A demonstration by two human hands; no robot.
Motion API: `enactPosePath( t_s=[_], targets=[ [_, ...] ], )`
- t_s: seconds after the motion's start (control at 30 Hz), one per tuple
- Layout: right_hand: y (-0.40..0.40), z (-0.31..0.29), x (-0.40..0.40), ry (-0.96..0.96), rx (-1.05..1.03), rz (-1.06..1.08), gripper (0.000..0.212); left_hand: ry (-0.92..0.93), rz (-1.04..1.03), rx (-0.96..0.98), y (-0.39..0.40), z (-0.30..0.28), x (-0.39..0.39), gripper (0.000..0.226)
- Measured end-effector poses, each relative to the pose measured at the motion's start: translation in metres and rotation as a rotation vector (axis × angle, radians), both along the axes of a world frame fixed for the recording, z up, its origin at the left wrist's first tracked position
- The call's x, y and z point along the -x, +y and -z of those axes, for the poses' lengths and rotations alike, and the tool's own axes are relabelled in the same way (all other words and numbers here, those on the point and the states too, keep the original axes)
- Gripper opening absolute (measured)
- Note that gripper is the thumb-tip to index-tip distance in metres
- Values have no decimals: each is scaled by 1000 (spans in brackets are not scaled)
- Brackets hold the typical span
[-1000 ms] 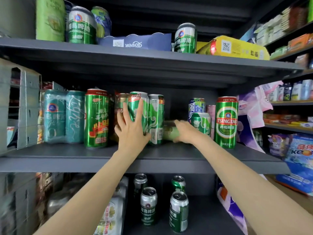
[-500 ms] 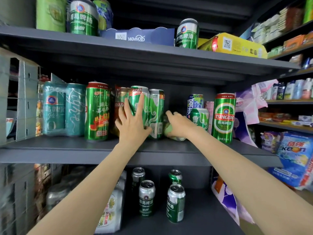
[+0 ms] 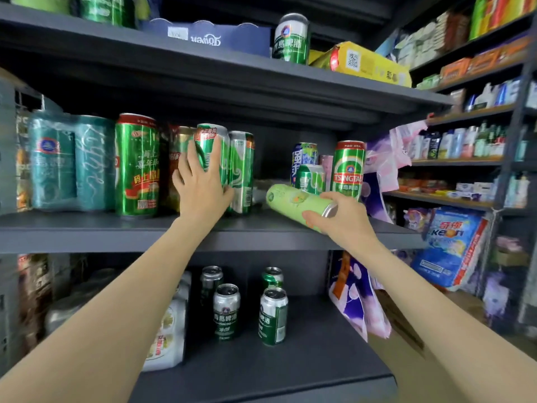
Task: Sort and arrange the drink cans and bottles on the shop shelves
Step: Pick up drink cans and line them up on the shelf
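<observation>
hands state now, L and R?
Left hand: open, flat against a green can.
Right hand: grip closed on the pale can.

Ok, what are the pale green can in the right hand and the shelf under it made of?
The pale green can looks like aluminium with a printed matte coat: bare silvery rim near the right hand. The shelf is probably painted steel, flat dark grey, thin front lip.

1. "TSINGTAO", with 青岛啤酒 under it, runs across the tall green can (image 3: 347, 170).
2. 青島啤酒 stands on the silver-topped can (image 3: 290, 39) and on the short can (image 3: 226, 314).
3. "Keon" and 奇强 mark the blue bag (image 3: 449, 239).
4. A QR code sits on the yellow pack (image 3: 363, 64).
5. The blue carton (image 3: 220, 36) bears a white word, upside down and unclear.
</observation>
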State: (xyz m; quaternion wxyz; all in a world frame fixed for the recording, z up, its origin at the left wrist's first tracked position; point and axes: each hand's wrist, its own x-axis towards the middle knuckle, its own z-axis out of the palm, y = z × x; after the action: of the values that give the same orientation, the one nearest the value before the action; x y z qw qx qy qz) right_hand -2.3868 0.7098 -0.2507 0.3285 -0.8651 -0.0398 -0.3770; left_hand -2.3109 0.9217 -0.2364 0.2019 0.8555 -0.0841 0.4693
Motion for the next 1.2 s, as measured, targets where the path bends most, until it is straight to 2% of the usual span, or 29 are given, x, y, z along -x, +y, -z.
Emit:
enactPosePath(
  t_s=[0.07,0.13,0.17,0.27,0.3,0.37,0.43,0.5,0.63,0.77,0.83,0.93,1.0,1.07,1.13,1.2],
  targets=[
    [-1,12,4,-83,-207,-60,49,-172,94,68,-4,0,9,68],
    [-2,23,4,-158,-350,-129,48,-204,305,258,-15,-1,20,53],
    [-2,27,2,-197,-395,-180,46,-97,433,373,-24,-2,24,46],
    [-5,31,-2,-259,-420,-328,41,485,936,664,-53,-12,25,42],
    [-6,30,-6,-256,-395,-361,41,613,1068,758,-61,-15,19,47],
    [-8,29,-15,-222,-341,-381,46,710,1201,921,-71,-14,2,45],
    [-11,25,-19,-187,-268,-370,50,745,1236,1028,-74,-12,-7,36],
    [-15,18,-20,-36,-241,-419,50,748,1224,1108,-75,-14,-11,33],
    [-37,5,-19,291,-384,-559,43,729,1066,1162,-71,-27,-3,51],
    [-61,-1,-23,411,-458,-428,33,728,895,1093,-63,-51,26,53],
    [-56,-8,-18,523,-408,-386,21,765,793,952,-54,-68,48,51],
    [-37,-41,16,668,-246,-436,33,902,730,759,-31,-103,90,57],
    [-27,-88,51,579,-247,-486,30,996,728,735,-7,-136,120,65],
    [-23,-148,84,436,-218,-498,34,1041,725,794,18,-182,147,68],
    [-21,-221,104,352,-157,-525,35,1024,723,814,39,-238,166,71],
    [-17,-300,106,307,-131,-566,33,930,701,742,52,-301,173,67]
  ],
)
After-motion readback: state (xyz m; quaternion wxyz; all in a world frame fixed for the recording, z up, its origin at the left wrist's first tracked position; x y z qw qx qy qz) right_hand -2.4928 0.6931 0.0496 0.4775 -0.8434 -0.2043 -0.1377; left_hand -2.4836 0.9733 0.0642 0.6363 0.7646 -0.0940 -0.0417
